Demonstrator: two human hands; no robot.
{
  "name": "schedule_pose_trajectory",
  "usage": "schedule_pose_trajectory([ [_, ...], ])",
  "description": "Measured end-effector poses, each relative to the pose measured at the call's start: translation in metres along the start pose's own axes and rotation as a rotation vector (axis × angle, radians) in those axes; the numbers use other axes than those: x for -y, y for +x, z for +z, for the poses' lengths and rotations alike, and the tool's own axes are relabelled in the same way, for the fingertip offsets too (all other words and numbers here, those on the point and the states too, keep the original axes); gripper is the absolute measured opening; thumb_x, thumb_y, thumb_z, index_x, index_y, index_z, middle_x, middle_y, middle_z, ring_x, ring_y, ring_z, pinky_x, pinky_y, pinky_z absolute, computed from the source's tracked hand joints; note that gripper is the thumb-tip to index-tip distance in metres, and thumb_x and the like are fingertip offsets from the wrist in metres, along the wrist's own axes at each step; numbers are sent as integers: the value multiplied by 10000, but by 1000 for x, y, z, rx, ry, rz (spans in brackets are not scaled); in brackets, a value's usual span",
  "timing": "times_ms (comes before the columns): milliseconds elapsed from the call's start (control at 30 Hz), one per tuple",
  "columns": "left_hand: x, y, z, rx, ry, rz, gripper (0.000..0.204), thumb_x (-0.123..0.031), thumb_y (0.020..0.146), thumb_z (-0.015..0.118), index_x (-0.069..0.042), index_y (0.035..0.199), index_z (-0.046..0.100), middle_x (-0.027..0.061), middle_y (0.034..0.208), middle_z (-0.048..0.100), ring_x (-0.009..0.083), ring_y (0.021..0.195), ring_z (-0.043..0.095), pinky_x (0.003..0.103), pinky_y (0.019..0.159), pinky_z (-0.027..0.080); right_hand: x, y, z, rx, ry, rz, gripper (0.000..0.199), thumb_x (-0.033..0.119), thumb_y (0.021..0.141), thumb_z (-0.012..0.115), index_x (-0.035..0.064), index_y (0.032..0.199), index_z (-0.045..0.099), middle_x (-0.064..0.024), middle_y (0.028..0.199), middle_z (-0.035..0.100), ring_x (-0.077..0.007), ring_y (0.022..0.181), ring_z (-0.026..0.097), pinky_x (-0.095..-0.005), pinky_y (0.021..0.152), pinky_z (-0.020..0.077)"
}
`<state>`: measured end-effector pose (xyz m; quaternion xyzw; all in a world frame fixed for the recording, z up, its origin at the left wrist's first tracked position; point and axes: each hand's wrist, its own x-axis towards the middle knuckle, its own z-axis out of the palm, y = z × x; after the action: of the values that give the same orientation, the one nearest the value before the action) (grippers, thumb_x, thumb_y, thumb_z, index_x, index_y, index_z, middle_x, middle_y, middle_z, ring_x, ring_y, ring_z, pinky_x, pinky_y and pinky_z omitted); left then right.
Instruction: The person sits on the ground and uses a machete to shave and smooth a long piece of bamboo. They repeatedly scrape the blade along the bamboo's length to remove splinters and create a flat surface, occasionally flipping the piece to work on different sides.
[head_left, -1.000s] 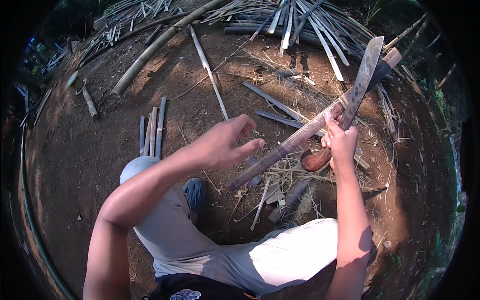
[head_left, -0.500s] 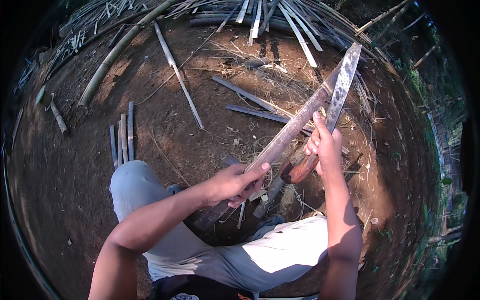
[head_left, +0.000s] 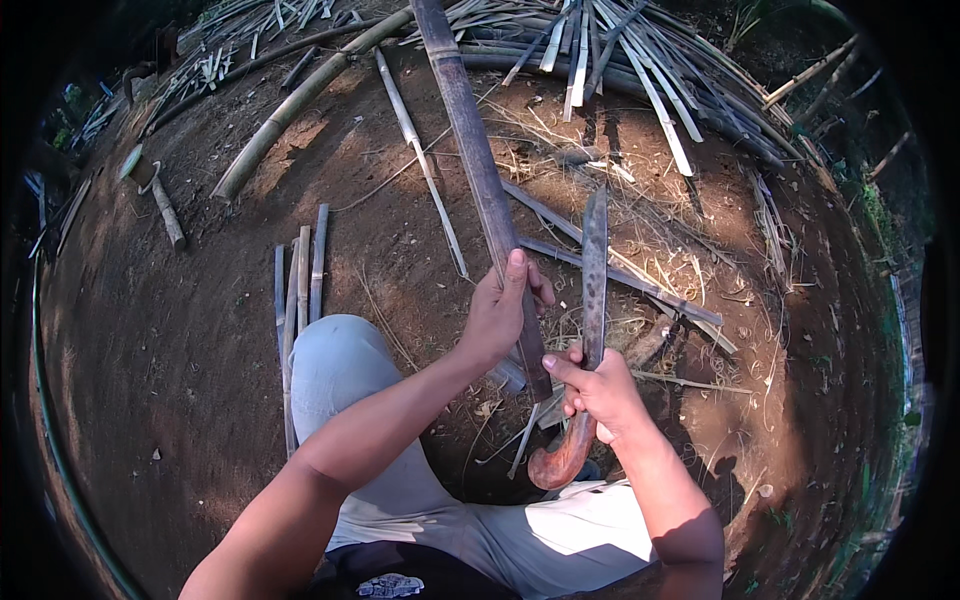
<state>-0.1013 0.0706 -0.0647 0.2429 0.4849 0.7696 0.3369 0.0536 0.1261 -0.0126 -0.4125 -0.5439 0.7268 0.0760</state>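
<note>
Slender dark-green hose point(head_left: 58, 475) runs along the left edge; thick, round, tan bamboo pole point(head_left: 282, 121) lies upper left.

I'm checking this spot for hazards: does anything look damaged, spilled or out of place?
Mainly the machete in the right hand: its metal is blotched dark, perhaps with rust or stains. Loose shavings also litter the ground beyond it, which looks untidy. I see no obvious break or spill.
</note>
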Motion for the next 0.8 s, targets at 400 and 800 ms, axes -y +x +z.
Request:
schedule_pose_trajectory([
  [400, -3, -23, 7, 67, -52, 96, 504, -509, 1038, 362, -54, 873, 500, 64, 870, 590, 126, 809, 540, 302, 717, 480, -3, 6, 11, 26, -3, -157, 399, 71, 805, 802, 128, 826, 407, -101, 854, 659, -58, 478, 476, -230, 430, 422],
  [800, -123, 12, -42, -123, 1462, 790, 285, -209, 829, 748, -90, 1040, 598, 110, 1031, 622, 272, 988, 617, 384, 800, 515, 8, 14, -37, -325, -198, -480, 400, -104, 821, 706, 102, 833, 363, 27, 744, 523, -12, 661, 485, -203, 591, 440],
])
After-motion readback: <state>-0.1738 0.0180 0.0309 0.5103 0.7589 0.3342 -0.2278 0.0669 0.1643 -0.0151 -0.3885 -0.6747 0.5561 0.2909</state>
